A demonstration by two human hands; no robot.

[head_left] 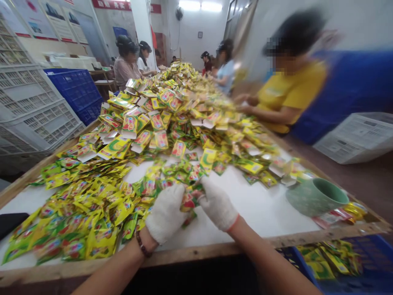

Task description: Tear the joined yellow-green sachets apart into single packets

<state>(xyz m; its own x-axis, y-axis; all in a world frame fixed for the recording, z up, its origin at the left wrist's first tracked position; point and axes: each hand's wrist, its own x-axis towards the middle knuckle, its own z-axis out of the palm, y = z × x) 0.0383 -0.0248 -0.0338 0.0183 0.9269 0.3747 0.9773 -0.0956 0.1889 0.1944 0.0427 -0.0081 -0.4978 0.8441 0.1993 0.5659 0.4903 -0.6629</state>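
Note:
Both hands wear white knitted gloves with bare fingertips. My left hand (pixel 167 213), a beaded bracelet at its wrist, is closed on a small red, green and yellow sachet (pixel 188 201). From the other side, my right hand (pixel 216 203) pinches that sachet's edge with thumb and fingers. Under and beyond the hands lie loose sachets (pixel 181 170). To the left spreads a broad heap of yellow and green sachets (pixel 101 205). A yellow flat box (pixel 208 159) lies just past my right hand. Motion blurs the finger details.
A long white table (pixel 245 205) with a wooden rim carries a tall pile of small cartons (pixel 159 119). At right stands a green round container (pixel 319 196). Blue crate (pixel 368 258) sits below the edge. A person in yellow (pixel 285 90) works at right; white crates (pixel 27 94) stack left.

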